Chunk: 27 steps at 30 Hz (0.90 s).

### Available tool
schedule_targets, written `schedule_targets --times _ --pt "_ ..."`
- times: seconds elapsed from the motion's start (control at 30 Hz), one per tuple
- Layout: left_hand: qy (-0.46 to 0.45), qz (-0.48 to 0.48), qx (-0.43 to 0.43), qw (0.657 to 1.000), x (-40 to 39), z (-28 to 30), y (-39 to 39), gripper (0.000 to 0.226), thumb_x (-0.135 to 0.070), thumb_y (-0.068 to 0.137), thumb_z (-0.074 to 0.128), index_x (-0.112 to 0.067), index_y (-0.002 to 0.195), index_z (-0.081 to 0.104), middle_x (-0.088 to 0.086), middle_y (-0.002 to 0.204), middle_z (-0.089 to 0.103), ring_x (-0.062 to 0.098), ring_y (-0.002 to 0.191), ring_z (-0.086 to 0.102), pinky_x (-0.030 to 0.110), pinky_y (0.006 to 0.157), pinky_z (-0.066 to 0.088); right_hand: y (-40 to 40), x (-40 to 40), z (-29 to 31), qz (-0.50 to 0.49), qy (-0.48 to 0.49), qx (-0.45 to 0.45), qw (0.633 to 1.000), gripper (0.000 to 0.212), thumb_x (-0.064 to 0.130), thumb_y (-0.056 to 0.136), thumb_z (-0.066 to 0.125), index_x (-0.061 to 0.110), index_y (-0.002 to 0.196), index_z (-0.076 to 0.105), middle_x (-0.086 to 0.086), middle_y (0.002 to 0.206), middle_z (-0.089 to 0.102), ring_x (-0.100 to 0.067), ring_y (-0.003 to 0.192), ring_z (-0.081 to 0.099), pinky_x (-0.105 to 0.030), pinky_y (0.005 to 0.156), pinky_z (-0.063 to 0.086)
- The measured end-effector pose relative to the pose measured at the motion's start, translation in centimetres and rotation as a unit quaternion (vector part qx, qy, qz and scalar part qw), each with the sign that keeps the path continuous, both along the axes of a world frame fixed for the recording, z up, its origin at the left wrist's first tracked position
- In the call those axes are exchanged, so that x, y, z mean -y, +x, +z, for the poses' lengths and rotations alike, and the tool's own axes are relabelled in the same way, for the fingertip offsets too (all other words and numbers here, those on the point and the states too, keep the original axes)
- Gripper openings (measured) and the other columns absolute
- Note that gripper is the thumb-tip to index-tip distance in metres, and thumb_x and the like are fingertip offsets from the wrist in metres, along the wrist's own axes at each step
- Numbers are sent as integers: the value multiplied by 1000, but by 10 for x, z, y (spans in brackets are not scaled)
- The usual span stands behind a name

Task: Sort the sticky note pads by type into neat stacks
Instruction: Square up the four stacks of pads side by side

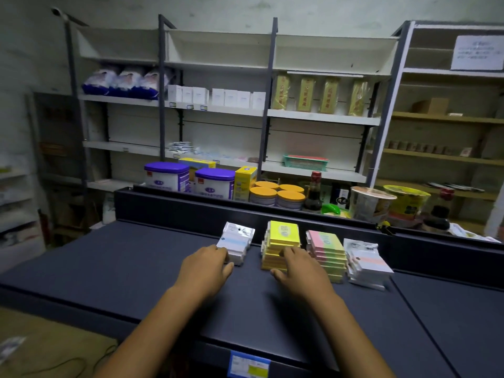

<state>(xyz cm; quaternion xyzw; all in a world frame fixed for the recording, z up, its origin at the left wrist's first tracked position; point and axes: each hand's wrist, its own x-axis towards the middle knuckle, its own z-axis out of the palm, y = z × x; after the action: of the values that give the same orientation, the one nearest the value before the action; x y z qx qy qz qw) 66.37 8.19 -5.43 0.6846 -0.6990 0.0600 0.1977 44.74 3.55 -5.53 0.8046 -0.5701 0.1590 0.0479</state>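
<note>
Four stacks of sticky note pads stand in a row on the dark counter (pixel 114 263). From left: a white and pale-blue stack (pixel 236 242), a yellow stack (pixel 282 237), a pink and green stack (pixel 328 251), and a white and pink wrapped stack (pixel 368 264). My left hand (pixel 207 264) touches the near left side of the white and blue stack, fingers bent against it. My right hand (pixel 297 264) rests against the front of the yellow stack, covering its near right corner.
A raised dark ledge (pixel 191 205) runs behind the stacks. Beyond it stand purple-lidded tins (pixel 214 184), orange-lidded jars (pixel 275 196), a dark bottle (pixel 313 193) and noodle cups (pixel 371 201). Shelving fills the back wall. The counter's near edge carries a blue label (pixel 249 364).
</note>
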Motion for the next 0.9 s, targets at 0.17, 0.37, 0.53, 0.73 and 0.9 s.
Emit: schedule_targets --times 0.17,0.37,0.53,0.73,0.9 --pt "8 17 -32 999 17 -3 26 26 -44 96 45 -28 110 59 -6 114 59 18 107 57 32 81 46 42 14 -2 30 12 43 999 43 47 93 57 18 123 47 -4 128 52 -26 121 50 -38 90 48" --pt "6 18 -80 997 53 -11 59 30 -45 97 46 -27 117 59 -5 122 59 20 111 57 33 88 48 89 39 -11 27 59 93 993 46 46 95 56 15 127 45 -8 127 52 -27 116 53 -38 91 47" --pt "64 -1 -165 984 95 -21 73 39 -47 94 51 -22 123 59 1 126 62 25 116 57 38 97 48 107 64 -22 -20 106 166 980 43 46 95 56 11 119 46 -13 122 61 -30 109 58 -31 75 40" --pt "102 -47 -273 956 138 -32 72 41 -49 86 63 -20 115 67 -1 113 70 17 105 63 34 95 50 120 86 -26 -59 108 239 963 42 43 97 53 13 125 44 -13 118 65 -29 108 60 -34 82 46" --pt "81 -21 -334 939 155 -41 78 47 -44 73 78 -21 112 67 -6 96 72 13 95 66 32 88 53 131 98 -33 -77 88 277 954 46 33 93 59 14 132 43 -7 124 64 -25 113 60 -32 88 47"
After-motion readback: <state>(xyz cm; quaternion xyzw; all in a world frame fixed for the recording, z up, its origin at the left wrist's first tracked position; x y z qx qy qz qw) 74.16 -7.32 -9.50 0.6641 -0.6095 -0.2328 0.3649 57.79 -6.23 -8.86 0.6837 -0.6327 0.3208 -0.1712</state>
